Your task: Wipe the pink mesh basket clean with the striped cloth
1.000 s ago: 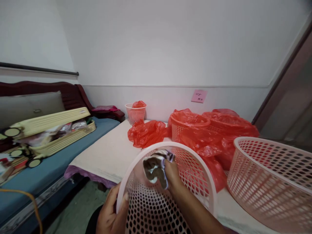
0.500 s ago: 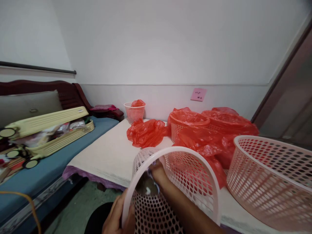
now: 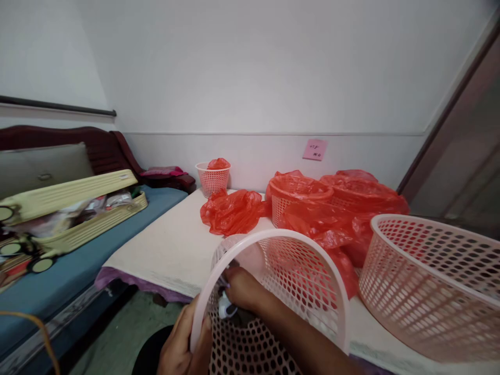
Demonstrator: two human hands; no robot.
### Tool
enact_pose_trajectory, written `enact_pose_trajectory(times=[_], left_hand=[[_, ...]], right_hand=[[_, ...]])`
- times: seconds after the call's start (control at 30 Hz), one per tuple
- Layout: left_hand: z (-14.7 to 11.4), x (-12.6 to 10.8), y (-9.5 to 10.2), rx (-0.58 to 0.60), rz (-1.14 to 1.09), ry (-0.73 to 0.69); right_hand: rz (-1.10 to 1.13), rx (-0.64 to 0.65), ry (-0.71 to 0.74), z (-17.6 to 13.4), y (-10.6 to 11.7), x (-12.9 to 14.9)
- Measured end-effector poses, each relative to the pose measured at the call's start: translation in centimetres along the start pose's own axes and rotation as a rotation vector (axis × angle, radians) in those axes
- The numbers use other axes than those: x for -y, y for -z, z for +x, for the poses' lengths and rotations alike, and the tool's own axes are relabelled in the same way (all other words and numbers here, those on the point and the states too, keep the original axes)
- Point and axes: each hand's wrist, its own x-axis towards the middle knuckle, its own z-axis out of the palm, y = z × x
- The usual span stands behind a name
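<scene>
— Two hands on one job here. My left hand (image 3: pixel 182 346) is clamped on the near rim of the tilted pink basket (image 3: pixel 273 302), which hangs off the bed's (image 3: pixel 172 245) near edge.

— And the right?

— My right hand (image 3: pixel 240 289) is inside the basket, fingers closed on a crumpled cloth (image 3: pixel 226 311) low against the wall.

— Risk?

— I'd say the basket could tip or slide off that edge if the left grip slackens. Rightward, the big empty basket (image 3: pixel 429 281) sits close; a swing could knock it.
</scene>
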Motion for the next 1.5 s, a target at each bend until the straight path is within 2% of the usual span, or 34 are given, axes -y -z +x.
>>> enact_pose_trajectory(times=[0.13,0.23,0.33,0.47,0.57,0.67,0.77,0.87,1.0,1.07,1.13,1.2,1.23,1.3,1.37,1.4,1.43,1.5], left_hand=[[0.5,0.0,-0.7,0.035,-0.025,-0.032],[0.8,0.2,-0.6,0.038,-0.008,-0.046],[1.6,0.6,0.3,0.067,0.058,-0.093],[3.1,1.0,1.8,0.150,0.159,-0.117],[3.7,0.8,2.3,0.165,0.170,-0.134],[3.9,0.6,2.3,0.144,0.153,-0.140],[4.0,0.4,2.1,0.135,0.135,-0.137],[4.0,0.3,1.8,0.145,0.128,-0.148],[3.8,-0.2,1.4,0.156,0.144,-0.161],[3.7,-0.6,1.2,0.160,0.163,-0.153],[3.5,-0.9,1.1,0.177,0.191,-0.165],[3.5,-1.1,1.1,0.197,0.214,-0.194],[3.5,-1.2,1.0,0.205,0.218,-0.205],[3.5,-1.3,0.9,0.216,0.216,-0.207],[3.4,-1.5,0.9,0.224,0.205,-0.205],[3.4,-1.6,0.9,0.220,0.201,-0.206],[3.5,-1.6,0.9,0.210,0.199,-0.203],[3.5,-1.6,1.0,0.181,0.200,-0.195]], right_hand=[[0.087,-0.103,-0.018,0.6,0.8,1.5],[0.077,-0.089,0.057,-0.8,0.9,2.3],[-0.212,-0.122,0.208,-2.9,1.9,2.5],[-0.785,-0.480,0.470,-5.3,5.4,2.8],[-0.955,-0.718,0.675,-7.0,8.2,3.4],[-1.051,-0.804,0.704,-8.6,10.5,4.1],[-1.222,-0.760,0.585,-9.6,11.9,4.3],[-1.365,-0.633,0.373,-10.1,11.8,3.8],[-1.298,-0.316,0.109,-10.7,8.8,1.9],[-1.184,-0.127,0.067,-10.9,6.7,0.6],[-1.057,-0.014,0.076,-11.0,5.3,-0.4],[-0.951,-0.025,0.109,-10.9,5.1,-0.4],[-0.922,-0.088,0.144,-10.8,5.6,-0.1],[-0.927,-0.287,0.285,-10.6,7.4,1.1],[-1.001,-0.511,0.499,-10.3,9.5,2.4],[-1.046,-0.579,0.579,-10.2,10.3,2.8],[-1.081,-0.590,0.613,-10.3,10.7,3.0],[-1.088,-0.467,0.516,-10.5,10.2,2.3]])
